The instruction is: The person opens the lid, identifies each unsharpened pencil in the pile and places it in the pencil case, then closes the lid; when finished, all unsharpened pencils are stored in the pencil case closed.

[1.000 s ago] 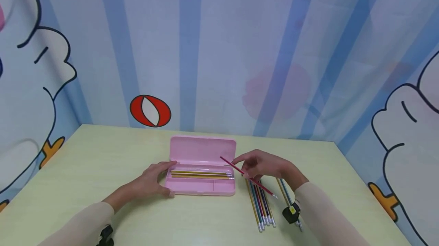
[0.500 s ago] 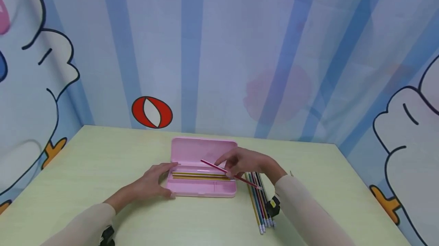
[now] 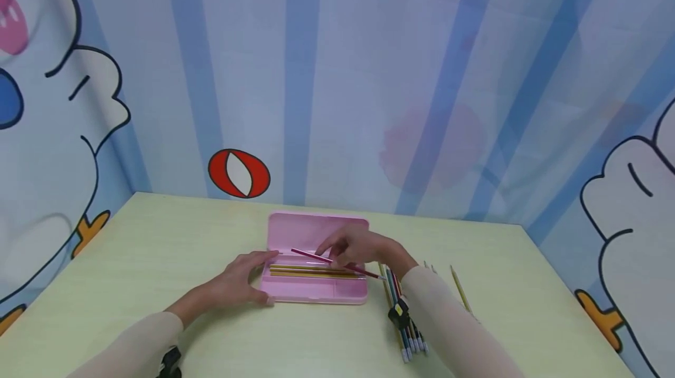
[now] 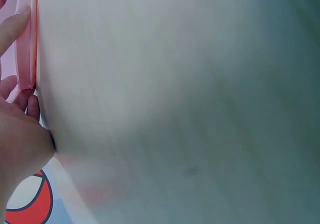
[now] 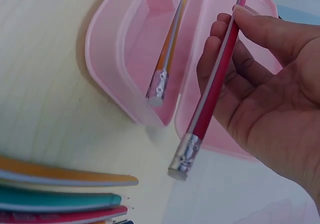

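Note:
A pink pencil case lies with its lid raised on the table, and gold-yellow pencils lie lengthwise in it. My left hand holds the case's left end, thumb at the front corner and fingers toward the hinge. Over the case, my right hand pinches a red pencil between thumb and fingers. That pencil slants, its silver ferrule end toward the right. In the right wrist view the red pencil crosses above the case, near a yellow pencil's ferrule end inside.
Right of the case lies a bundle of pencils in several colours, partly behind the right wrist. Another yellow pencil lies farther right, beyond the sleeve. A striped cartoon backdrop stands behind the table.
My right hand has carried the red pencil leftward from beside the case to above it. My left hand stays at the case's left end. The view has shifted slightly.

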Motion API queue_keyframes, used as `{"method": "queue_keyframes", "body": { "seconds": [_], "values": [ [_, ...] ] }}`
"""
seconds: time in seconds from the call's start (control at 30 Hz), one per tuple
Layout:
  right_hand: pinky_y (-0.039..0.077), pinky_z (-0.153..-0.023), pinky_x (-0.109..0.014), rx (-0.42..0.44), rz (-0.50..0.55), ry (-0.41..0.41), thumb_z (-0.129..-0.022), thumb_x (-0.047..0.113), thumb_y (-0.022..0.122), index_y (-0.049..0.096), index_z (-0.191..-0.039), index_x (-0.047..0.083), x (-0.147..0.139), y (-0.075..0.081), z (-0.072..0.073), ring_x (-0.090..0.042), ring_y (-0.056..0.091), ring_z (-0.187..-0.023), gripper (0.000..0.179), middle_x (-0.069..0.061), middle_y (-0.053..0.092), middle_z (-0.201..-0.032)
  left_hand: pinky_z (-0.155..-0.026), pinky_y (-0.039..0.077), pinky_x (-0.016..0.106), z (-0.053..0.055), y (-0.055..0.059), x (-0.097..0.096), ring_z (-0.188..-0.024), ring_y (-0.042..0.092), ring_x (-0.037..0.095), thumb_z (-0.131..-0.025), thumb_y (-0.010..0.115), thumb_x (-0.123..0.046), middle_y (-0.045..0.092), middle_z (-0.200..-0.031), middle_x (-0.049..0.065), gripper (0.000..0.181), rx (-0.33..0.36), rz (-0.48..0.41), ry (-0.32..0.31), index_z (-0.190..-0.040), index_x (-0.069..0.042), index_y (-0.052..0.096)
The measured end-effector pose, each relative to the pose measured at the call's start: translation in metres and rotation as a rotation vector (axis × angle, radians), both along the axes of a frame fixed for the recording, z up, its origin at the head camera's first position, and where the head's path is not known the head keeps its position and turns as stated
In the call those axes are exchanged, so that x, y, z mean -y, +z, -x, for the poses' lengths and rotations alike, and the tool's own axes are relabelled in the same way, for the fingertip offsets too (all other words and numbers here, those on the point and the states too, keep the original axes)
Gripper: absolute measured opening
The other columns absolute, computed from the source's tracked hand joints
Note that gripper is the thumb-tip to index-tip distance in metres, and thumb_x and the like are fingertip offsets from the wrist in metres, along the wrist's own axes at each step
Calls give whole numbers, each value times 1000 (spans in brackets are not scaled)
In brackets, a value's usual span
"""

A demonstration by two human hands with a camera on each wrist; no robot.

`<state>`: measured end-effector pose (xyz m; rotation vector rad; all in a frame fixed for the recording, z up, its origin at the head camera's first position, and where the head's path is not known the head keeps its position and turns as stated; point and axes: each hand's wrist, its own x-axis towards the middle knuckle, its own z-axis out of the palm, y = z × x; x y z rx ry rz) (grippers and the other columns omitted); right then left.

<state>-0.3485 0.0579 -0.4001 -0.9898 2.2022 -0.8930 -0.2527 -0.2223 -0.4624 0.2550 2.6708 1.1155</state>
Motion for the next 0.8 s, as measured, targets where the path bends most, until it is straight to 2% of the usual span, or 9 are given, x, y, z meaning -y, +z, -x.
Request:
{"method": "queue_keyframes", "body": {
  "seconds": [0.23,0.5,0.8],
  "values": [
    [43,-63,-20,-66,-33,0,-89,-6,62,75,-115,7,15,-2,-1,-10,49,-72,32,0,63,-83,-111,33,69,-1,2,-1,-139,33,39,-74,88,-25,40,-156,14,93,-2,11,-2,-153,-18,40],
    [45,-65,-21,-110,-67,-8,-88,-6,62,76,-112,8,29,-8,-3,-12,52,-75,31,-3,69,-96,-111,33,69,-1,2,-1,-140,33,40,-73,88,-24,41,-156,15,93,-9,3,-4,-153,-17,41],
    [42,-63,-20,-133,-84,21,-89,-6,63,76,-112,8,37,-8,-8,-12,48,-70,30,0,66,-84,-111,31,70,0,2,0,-141,32,41,-73,89,-26,40,-157,15,94,0,-3,-5,-153,-16,40]
  ]
}}
